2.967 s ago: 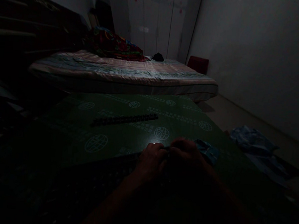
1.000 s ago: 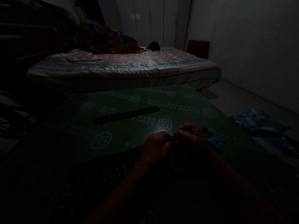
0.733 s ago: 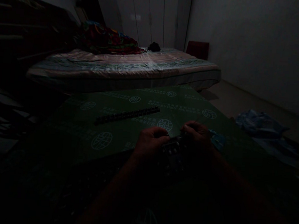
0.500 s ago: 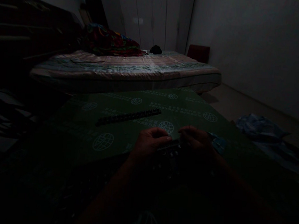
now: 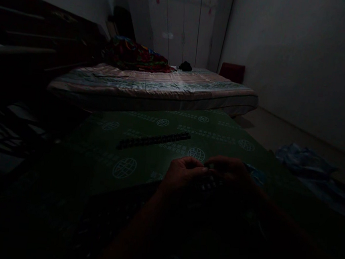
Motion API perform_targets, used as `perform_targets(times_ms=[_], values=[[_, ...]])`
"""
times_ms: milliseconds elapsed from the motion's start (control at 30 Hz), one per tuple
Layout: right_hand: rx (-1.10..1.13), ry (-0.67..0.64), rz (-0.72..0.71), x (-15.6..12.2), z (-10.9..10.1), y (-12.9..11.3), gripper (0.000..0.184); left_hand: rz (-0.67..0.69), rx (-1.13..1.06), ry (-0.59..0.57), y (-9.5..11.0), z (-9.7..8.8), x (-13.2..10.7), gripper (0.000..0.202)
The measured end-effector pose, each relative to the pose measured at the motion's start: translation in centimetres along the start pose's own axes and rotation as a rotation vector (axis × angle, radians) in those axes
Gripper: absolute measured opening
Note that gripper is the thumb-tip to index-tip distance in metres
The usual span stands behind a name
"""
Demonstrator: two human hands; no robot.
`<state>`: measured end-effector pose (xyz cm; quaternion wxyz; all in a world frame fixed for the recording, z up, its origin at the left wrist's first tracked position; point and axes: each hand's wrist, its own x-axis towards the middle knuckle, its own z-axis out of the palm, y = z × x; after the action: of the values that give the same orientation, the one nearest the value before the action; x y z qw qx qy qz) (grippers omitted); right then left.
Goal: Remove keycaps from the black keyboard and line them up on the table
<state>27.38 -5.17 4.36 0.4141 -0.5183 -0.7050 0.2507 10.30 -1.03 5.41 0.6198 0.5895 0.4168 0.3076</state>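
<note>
Across the green desk [image 5: 145, 159], white printing: seven globe emblems [image 5: 125, 168] in view, six on the lit part and one faint at the bottom edge, with lettering inside too dim to make out. Between the globes, rows of Chinese-looking characters [image 5: 211, 131], too small and dark to read. On the near part of the desk, one dark keyboard [image 5: 113, 213], by the look of the rows of small pale marks on it, likewise unreadable. At its far right part, two hands: left hand [image 5: 181, 172] and right hand [image 5: 229, 168], close together, fingers drawn in narrow, fingertips nearly meeting. Too dark to tell about anything held between them. Farther back, apart from both hands, one black strip [image 5: 155, 139] with a bumpy edge, lying at a slight slant. Just beyond the right hand and partly hidden by it, one blue-green packet or cloth [image 5: 257, 175]; cannot tell which. Behind the desk, one bed [image 5: 164, 90] with a striped sheet, bearing one red patterned blanket [image 5: 136, 56] and one small black bundle [image 5: 185, 66]. On the floor to the right, one heap of bluish clothing [image 5: 304, 159]. At the back, one pale wardrobe [image 5: 181, 25].
</note>
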Motion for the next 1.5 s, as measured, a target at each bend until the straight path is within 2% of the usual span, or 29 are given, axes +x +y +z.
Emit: perform_targets(times_ms=[167, 267, 367, 467, 533, 700, 900, 1200, 1500], values=[[-0.068, 0.001, 0.102, 4.6, -0.9, 4.6, 0.023, 0.148, 0.55, 0.05, -0.4, -0.5, 0.0, 0.019], [-0.16, 0.005, 0.127, 8.1, -1.1, 7.7, 0.022, 0.195, 0.83, 0.001, -1.0, -0.7, -0.1, 0.021], [-0.202, -0.027, 0.178, 11.2, -0.5, 10.0, 0.021, 0.219, 0.984, -0.075, -1.7, -0.6, -0.3, 0.02], [-0.217, -0.035, 0.183, 13.8, 0.5, 11.7, 0.018, 0.229, 1.086, -0.074, -2.2, -0.5, -0.3, 0.019], [-0.225, -0.04, 0.182, 15.1, 1.2, 12.5, 0.017, 0.237, 1.141, -0.12, -2.2, -0.4, -0.3, 0.021], [-0.243, -0.074, 0.202, 16.9, 2.5, 13.8, 0.02, 0.187, 1.193, -0.176, -1.9, -0.5, -0.4, 0.022], [-0.267, -0.104, 0.225, 17.5, 3.2, 14.0, 0.024, 0.214, 1.177, -0.182, -2.2, -0.7, -0.5, 0.021], [-0.295, -0.127, 0.204, 18.0, 3.2, 14.3, 0.026, 0.17, 1.159, -0.215, -1.6, -0.7, -0.7, 0.021], [-0.278, -0.115, 0.218, 17.8, 3.2, 14.1, 0.025, 0.182, 1.156, -0.217, -1.6, -0.7, -0.6, 0.02]])
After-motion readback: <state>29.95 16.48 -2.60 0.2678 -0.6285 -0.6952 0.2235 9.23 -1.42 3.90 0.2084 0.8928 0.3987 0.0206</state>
